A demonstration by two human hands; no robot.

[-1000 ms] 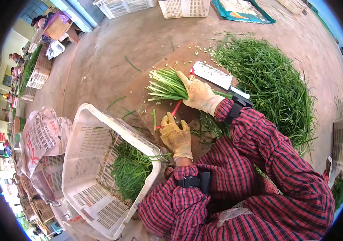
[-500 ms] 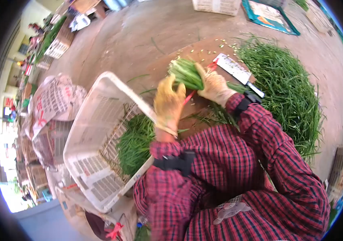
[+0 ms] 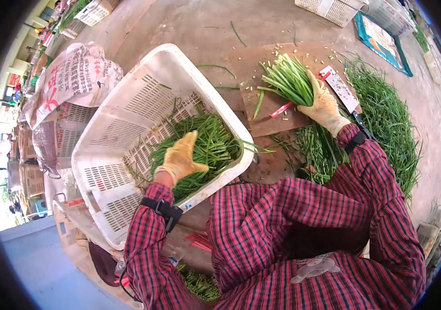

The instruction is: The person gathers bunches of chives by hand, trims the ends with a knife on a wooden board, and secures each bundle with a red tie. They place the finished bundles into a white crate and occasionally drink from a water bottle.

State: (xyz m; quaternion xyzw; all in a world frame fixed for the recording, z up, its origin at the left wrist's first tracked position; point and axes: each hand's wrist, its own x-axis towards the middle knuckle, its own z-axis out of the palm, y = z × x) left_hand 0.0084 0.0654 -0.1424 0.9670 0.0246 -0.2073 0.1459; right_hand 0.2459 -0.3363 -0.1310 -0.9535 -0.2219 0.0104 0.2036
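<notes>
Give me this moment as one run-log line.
left hand: open, at greens in white crate, contact unclear | right hand: gripping green bundle over board | knife: unheld, blade on board

Soft, even daylight lay over my fingers [image 3: 188, 142] and the floor [image 3: 194, 26], while glare burned the far left white. Shadow pooled between the folds of my clothes [image 3: 293, 204]. Everything bowed toward black, blue-fringed edges, where crates [image 3: 34, 178] blurred.

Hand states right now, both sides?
Left hand: open, fingers spread, at the greens in the crate.
Right hand: closed around the bunch.
</notes>
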